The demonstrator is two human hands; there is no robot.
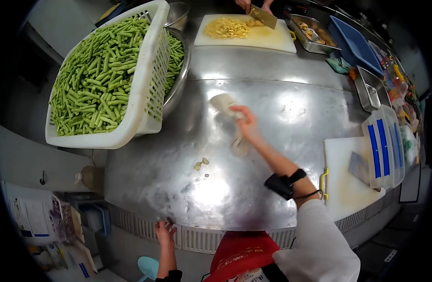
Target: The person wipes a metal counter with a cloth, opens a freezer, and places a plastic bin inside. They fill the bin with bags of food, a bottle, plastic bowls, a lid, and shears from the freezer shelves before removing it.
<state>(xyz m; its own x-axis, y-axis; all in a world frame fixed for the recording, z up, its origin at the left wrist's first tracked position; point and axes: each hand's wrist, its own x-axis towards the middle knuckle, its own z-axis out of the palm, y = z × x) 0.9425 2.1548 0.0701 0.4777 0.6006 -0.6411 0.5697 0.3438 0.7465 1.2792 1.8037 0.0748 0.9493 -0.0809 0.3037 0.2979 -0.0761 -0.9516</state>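
Left hand (165,233) spread on table edge (211,224), right hand (246,123) gripping cloth (224,102), scraps (200,164) nearby, bean basket (140,101) beyond

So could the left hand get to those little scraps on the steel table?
Probably yes. The left hand rests at the near edge of the table, and only bare steel lies between it and the scraps. The right hand, holding a cloth, is beyond them.

Near half of the steel table (187,197) is open for us, only small scraps (201,163) on it. Our right hand (248,126) with cloth (224,102) sits mid-table. Left blocked by bean basket (145,94), right by cutting board (340,197) and lidded boxes (385,141), far side by a co-worker's board (267,40).
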